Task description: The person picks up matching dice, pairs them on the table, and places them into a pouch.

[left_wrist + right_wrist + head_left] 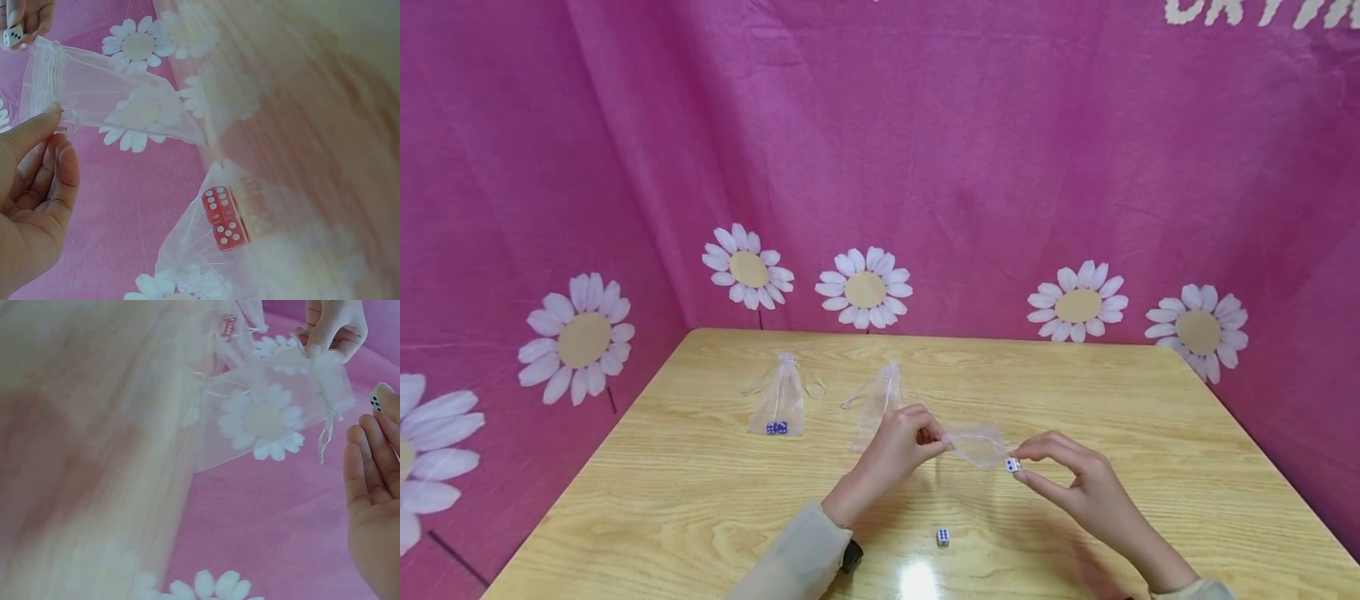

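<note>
My left hand (901,442) pinches the rim of a sheer white drawstring bag (979,447) between thumb and forefinger. The bag hangs above the table, its body bare of contents in the left wrist view. Beside its mouth, my right hand (1078,483) holds a white die (1013,465) between thumb and fingertips. In the right wrist view this die (376,402) is apart from the bag (262,419). Another white die (943,537) lies on the table in front of and between the hands.
Farther back on the wooden table (1075,392) stand two more sheer bags. The left bag (784,396) holds blue dice (777,427). The middle bag (872,417), partly behind my left hand, holds red dice (222,219). A pink flowered cloth (962,167) hangs behind.
</note>
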`<move>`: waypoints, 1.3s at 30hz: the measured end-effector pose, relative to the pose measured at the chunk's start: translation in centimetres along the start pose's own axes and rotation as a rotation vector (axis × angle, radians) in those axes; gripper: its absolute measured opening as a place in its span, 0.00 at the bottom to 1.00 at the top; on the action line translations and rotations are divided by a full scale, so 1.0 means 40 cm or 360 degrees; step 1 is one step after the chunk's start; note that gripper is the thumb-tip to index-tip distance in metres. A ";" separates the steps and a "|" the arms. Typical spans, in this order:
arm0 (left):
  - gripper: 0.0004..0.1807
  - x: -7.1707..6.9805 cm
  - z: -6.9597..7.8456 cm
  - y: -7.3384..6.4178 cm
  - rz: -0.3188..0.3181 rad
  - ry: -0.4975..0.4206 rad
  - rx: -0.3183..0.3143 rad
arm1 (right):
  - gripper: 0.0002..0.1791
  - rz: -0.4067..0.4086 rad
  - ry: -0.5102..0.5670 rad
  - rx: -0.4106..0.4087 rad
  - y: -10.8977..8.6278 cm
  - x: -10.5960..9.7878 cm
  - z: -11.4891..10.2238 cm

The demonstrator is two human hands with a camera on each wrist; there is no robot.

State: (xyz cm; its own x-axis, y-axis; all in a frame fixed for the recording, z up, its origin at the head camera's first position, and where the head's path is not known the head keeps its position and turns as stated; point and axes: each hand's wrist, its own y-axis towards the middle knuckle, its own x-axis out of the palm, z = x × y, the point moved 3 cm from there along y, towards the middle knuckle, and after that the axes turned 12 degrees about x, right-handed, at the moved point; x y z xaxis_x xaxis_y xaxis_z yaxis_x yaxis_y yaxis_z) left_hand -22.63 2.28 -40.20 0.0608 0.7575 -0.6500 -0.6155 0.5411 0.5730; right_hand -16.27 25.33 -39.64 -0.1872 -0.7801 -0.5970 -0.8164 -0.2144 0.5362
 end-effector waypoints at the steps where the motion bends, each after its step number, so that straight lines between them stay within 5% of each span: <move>1: 0.04 0.001 0.000 0.000 -0.0005 -0.0004 0.0001 | 0.21 0.0018 -0.0005 -0.0030 0.004 0.001 -0.003; 4: 0.04 0.004 0.003 0.002 -0.0022 -0.0011 0.0000 | 0.21 0.0080 -0.0016 -0.0173 0.014 0.005 -0.014; 8: 0.04 0.009 0.010 0.006 -0.0040 -0.0015 0.0009 | 0.09 0.0146 -0.0087 -0.0397 0.026 0.011 -0.029; 11: 0.04 0.011 0.016 0.009 -0.0055 -0.0020 0.0019 | 0.16 0.0164 -0.0169 -0.0481 0.032 0.016 -0.032; 21: 0.04 0.014 0.029 0.012 -0.0084 -0.0032 0.0039 | 0.19 0.0289 -0.0279 -0.0606 0.036 0.026 -0.025; 30: 0.04 0.016 0.011 0.008 -0.0095 -0.0033 0.0054 | 0.18 0.0332 -0.0185 -0.0692 0.036 0.044 -0.028; 39: 0.03 0.011 -0.001 0.002 -0.0070 -0.0071 0.0021 | 0.16 0.0318 -0.0047 -0.0554 0.019 0.042 -0.011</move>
State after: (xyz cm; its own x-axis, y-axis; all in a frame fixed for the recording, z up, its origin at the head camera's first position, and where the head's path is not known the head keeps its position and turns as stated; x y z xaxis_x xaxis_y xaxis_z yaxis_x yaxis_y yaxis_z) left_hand -22.69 2.66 -40.47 0.1228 0.7483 -0.6519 -0.6013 0.5786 0.5510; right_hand -16.97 23.59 -39.95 -0.3435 -0.8103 -0.4747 -0.5295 -0.2503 0.8105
